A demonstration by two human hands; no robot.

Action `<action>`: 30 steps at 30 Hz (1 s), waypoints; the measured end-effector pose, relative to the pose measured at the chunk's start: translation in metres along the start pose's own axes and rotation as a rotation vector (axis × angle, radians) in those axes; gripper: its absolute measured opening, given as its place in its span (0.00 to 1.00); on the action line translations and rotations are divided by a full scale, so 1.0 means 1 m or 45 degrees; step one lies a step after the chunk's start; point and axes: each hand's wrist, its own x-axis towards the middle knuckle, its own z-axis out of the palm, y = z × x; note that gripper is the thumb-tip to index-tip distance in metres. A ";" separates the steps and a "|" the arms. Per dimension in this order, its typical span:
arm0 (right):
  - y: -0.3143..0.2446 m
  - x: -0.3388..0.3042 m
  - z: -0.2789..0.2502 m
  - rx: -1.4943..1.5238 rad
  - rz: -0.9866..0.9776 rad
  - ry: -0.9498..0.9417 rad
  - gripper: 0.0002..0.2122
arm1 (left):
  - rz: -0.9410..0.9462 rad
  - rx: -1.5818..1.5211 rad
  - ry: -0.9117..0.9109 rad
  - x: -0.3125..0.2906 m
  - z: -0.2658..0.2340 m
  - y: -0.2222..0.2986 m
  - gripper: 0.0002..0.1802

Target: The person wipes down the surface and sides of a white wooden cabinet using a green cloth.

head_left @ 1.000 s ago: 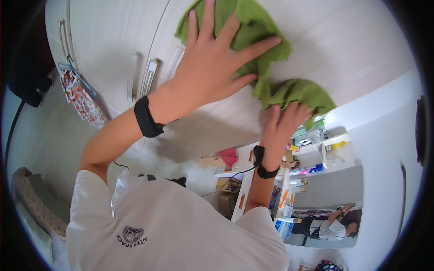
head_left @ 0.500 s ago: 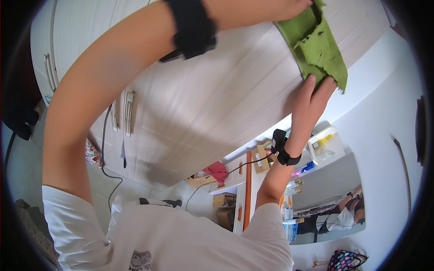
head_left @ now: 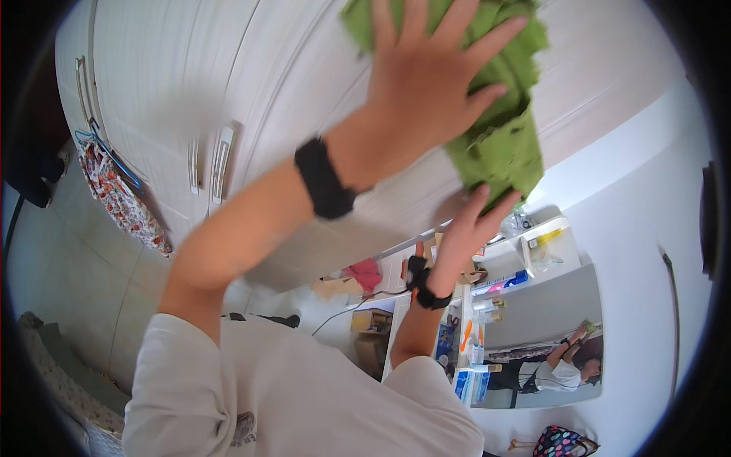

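Note:
A green cloth with ragged, frayed edges and folds lies against the pale wood-grain wardrobe doors. My left hand rests on the cloth's upper part with its fingers spread wide, the back of the hand showing. At the cloth's lower end, my right hand grips the edge between thumb and fingers; some fingertips are hidden by the fabric. Both wrists wear black straps.
Long metal handles stick out from the doors. A floral garment hangs at the left on a blue hanger. To the right stand a mirror and a white shelf with bottles and small items. A dark cable runs behind my right arm.
My left hand has come down into view and spread over the cloth. The cloth and my right hand have shifted left and lower in the picture. More of the floral garment shows.

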 end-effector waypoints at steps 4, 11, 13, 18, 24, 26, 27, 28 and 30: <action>0.034 -0.078 0.005 0.264 0.345 -0.116 0.27 | -0.304 0.038 -0.219 -0.096 0.002 0.019 0.36; 0.058 -0.171 0.002 0.337 0.822 -0.407 0.24 | -0.430 0.029 -0.540 -0.245 -0.005 0.013 0.25; 0.053 -0.167 0.000 0.441 0.811 -0.417 0.22 | -0.415 0.061 -0.607 -0.255 -0.012 0.008 0.22; 0.024 -0.126 0.003 0.399 0.814 -0.312 0.22 | -0.411 0.058 -0.528 -0.235 -0.013 0.002 0.24; 0.048 -0.141 0.030 0.095 0.319 -0.202 0.23 | -0.485 0.013 -0.424 -0.216 -0.017 -0.018 0.30; 0.044 -0.162 0.043 -0.165 0.250 -0.132 0.25 | -0.478 -0.010 -0.412 -0.228 -0.019 -0.023 0.30; 0.050 -0.170 0.045 -0.250 0.136 -0.144 0.27 | -0.489 0.002 -0.413 -0.238 -0.020 -0.025 0.30; 0.057 -0.177 0.043 -0.241 0.133 -0.160 0.27 | -0.456 0.018 -0.456 -0.249 -0.021 -0.027 0.30; 0.070 -0.184 0.038 -0.453 0.116 -0.308 0.29 | -0.432 0.052 -0.499 -0.258 -0.024 -0.028 0.30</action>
